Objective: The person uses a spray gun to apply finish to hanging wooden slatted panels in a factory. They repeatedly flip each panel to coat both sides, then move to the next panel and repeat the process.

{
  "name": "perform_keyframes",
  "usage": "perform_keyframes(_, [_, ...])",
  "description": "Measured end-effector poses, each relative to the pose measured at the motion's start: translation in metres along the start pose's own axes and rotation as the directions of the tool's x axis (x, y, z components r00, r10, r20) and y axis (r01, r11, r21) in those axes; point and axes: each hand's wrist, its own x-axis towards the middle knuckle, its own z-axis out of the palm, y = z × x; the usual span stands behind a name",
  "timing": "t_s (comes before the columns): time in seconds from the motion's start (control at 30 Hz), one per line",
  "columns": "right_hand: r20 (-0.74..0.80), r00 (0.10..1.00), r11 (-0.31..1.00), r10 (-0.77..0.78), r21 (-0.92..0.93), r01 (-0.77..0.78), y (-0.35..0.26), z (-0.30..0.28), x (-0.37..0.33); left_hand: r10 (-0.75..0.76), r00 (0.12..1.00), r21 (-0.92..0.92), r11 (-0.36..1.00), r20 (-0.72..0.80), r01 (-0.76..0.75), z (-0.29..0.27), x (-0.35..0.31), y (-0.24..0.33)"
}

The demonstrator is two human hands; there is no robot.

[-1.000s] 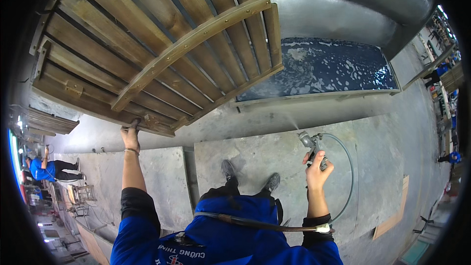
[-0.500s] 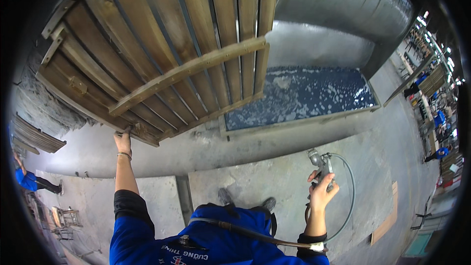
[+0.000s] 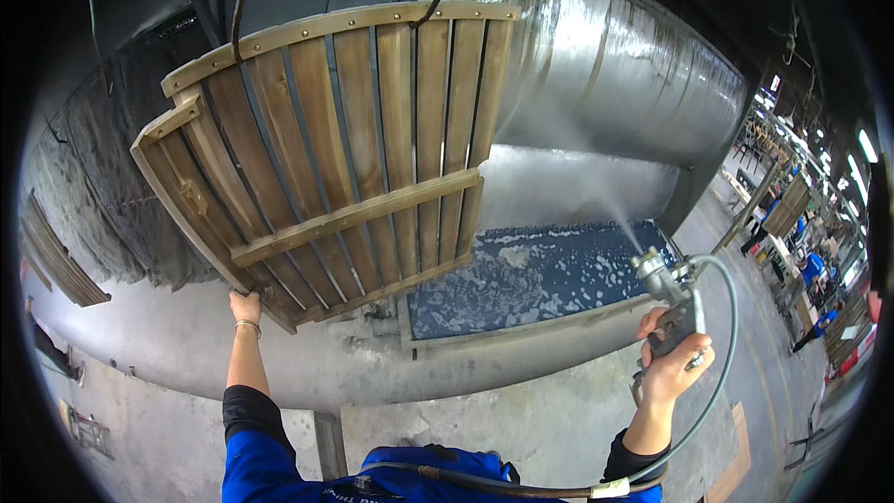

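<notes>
A slatted wooden panel [image 3: 354, 158] hangs tilted in front of me, with hooks at its upper rail. My left hand [image 3: 245, 305] is closed on the panel's lower left corner. In my right hand [image 3: 672, 354] is a metal spray gun [image 3: 678, 303], its nozzle pointing up and away. A pale mist [image 3: 619, 210] leaves the nozzle, to the right of the panel and apart from it. A grey hose [image 3: 731, 317] loops from the gun down past my right forearm.
Beyond the panel lies a trough of blue, foamy liquid [image 3: 531, 279] below a curved metal wall [image 3: 615, 65]. Another slatted panel [image 3: 60, 251] hangs at far left. Fluffy grey material [image 3: 112, 177] covers the left wall. People and furniture parts stand along the right aisle.
My view has tilted up, showing the panel's top rail and hooks. The spray gun has been raised to the right, and mist now comes from it. My left hand keeps its hold.
</notes>
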Motion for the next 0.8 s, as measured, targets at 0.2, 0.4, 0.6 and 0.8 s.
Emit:
perform_keyframes(0.2, [-0.001,0.994,0.981,-0.112,0.16,0.111,-0.011,0.003,0.025,-0.012,0.998,-0.066,0.998,-0.057,0.008,-0.009,-0.033,0.034])
perform_keyframes(0.4, [0.377,0.924,0.997,0.065,-0.073,-0.041,0.005,-0.007,0.022,0.265,0.949,-0.234,0.925,-0.172,-0.3,-0.012,-0.069,0.04])
perform_keyframes(0.6, [0.349,0.935,0.997,-0.061,0.072,0.038,-0.007,-0.015,0.066,0.171,0.975,-0.185,0.963,-0.139,-0.195,-0.018,-0.088,0.053])
perform_keyframes(0.8, [0.355,0.931,0.982,-0.085,0.19,0.017,0.002,-0.005,0.076,0.11,0.983,-0.434,0.886,-0.148,-0.164,-0.023,-0.135,0.078])
